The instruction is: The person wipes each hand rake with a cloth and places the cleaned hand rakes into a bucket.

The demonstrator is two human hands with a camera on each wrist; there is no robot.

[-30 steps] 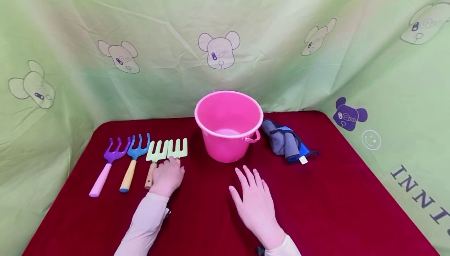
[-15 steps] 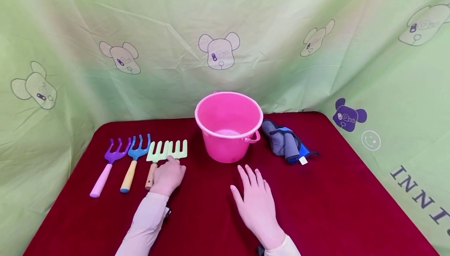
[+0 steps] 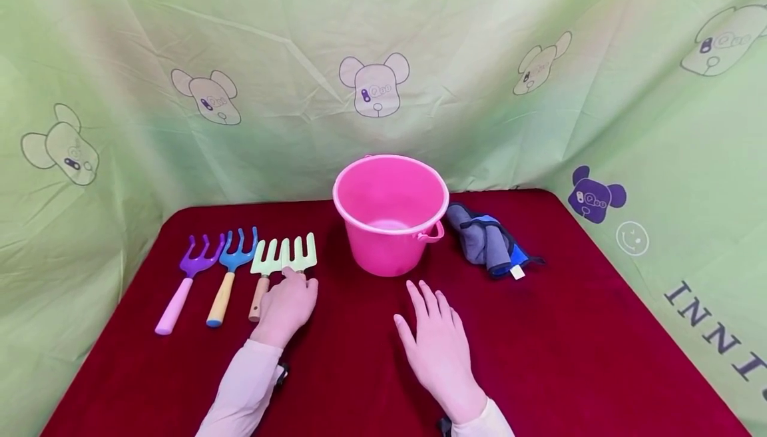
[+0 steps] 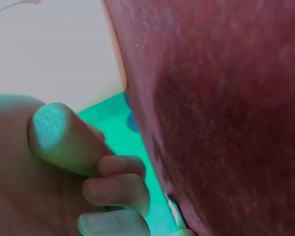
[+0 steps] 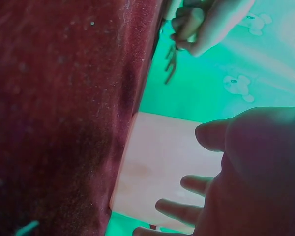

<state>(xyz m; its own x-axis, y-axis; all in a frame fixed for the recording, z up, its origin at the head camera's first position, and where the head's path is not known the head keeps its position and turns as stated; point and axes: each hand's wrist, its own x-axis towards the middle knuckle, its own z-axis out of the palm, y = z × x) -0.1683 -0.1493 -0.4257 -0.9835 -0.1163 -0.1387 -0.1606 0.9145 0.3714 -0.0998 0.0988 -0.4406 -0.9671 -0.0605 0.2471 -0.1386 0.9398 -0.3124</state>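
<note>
My left hand (image 3: 289,304) grips the wooden handle of a pale green garden fork (image 3: 299,252), the rightmost of the row. In the left wrist view the fingers curl round that handle (image 4: 73,140), its butt end toward the camera. The right wrist view shows the held fork tilted close over the table. Just left of it lies another pale green fork (image 3: 267,258) with a wooden handle. My right hand (image 3: 440,350) hovers with spread, straight fingers in front of the pink bucket (image 3: 386,250) and holds nothing.
Farther left lie a blue fork (image 3: 236,258) with a yellow handle and a purple fork (image 3: 198,265) with a pink handle. Right of the bucket sits a bundle of grey and blue cloth (image 3: 488,244). A green printed curtain (image 3: 287,150) closes off the red table (image 3: 575,330).
The gripped green fork has shifted slightly up and left with my left hand, its tines now overlapping its neighbour's. My right hand has barely moved.
</note>
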